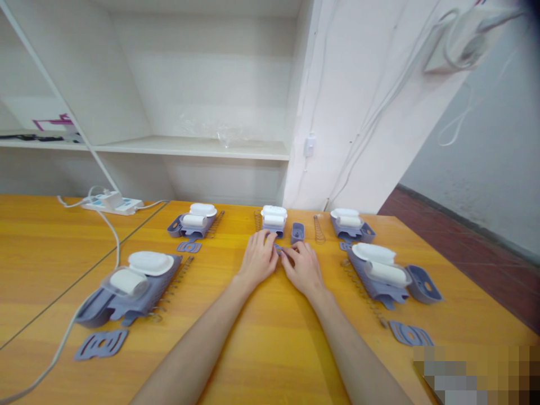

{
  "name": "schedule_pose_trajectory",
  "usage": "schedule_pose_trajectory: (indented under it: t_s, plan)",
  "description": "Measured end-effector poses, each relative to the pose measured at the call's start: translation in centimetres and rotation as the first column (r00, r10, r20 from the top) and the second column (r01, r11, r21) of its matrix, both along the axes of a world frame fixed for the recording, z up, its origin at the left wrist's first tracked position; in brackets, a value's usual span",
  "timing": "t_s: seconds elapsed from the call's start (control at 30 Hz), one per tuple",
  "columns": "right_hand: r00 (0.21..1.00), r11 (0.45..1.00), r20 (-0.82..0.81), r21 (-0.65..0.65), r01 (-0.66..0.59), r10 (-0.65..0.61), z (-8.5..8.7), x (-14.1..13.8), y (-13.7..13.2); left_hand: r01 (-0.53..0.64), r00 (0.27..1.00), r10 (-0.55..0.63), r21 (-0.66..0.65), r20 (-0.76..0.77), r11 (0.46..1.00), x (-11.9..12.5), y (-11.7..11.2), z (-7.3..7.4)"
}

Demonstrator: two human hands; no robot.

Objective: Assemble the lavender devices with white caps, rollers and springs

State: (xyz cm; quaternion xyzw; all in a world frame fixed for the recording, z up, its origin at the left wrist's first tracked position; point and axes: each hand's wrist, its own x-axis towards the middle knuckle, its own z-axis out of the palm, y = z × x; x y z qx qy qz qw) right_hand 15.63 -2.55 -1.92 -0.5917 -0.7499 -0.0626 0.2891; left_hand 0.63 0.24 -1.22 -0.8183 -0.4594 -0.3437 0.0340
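Observation:
My left hand (259, 257) and my right hand (304, 266) meet near the middle of the table. Between their fingertips is a small grey-purple flat plate (278, 248), mostly covered by the fingers; both hands have fingers closed on it. Just beyond my left hand lies a grey-purple housing (274, 229) bearing a white roll (274, 220) and a white oval part (274, 210). A small grey-purple box (297, 232) stands beyond my right hand. Coil springs lie on either side, one (319, 230) to the right and another (257, 220) to the left.
Similar part sets lie around, with housings at near left (157, 281), far left (206, 224), far right (343, 229) and near right (371, 281). Slotted plates (101, 344) lie beside them. A power strip (112, 202) with cables sits at back left, before white shelves (189, 147).

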Motion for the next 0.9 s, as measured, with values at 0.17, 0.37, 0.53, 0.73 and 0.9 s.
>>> schedule_pose_trajectory:
  t_s: [0.17, 0.37, 0.53, 0.73, 0.9]
  plan:
    - [0.999, 1.000, 0.034, -0.030, 0.003, -0.002, 0.10, -0.04, -0.16, -0.010, 0.999, 0.009, -0.027, -0.035, 1.000, -0.02, -0.05, 0.06]
    - [0.990, 0.992, 0.082, -0.034, 0.119, -0.116, 0.07, -0.28, -0.58, 0.067, 0.987, -0.076, -0.068, -0.139, 0.995, 0.07, 0.14, -0.07]
    - [0.985, 0.990, 0.127, -0.061, 0.123, -0.115, 0.18, -0.44, -0.95, 0.072, 0.979, -0.088, -0.090, -0.186, 0.993, -0.01, 0.09, -0.34]
    - [0.974, 0.981, 0.157, -0.084, 0.178, -0.163, -0.01, -0.45, -0.79, 0.065, 0.972, -0.086, -0.101, -0.218, 0.993, -0.16, -0.08, -0.41]
    - [0.975, 0.981, 0.154, -0.081, 0.174, -0.160, -0.15, -0.48, -0.71, 0.041, 0.980, -0.056, -0.084, -0.190, 0.996, -0.14, -0.28, -0.13]
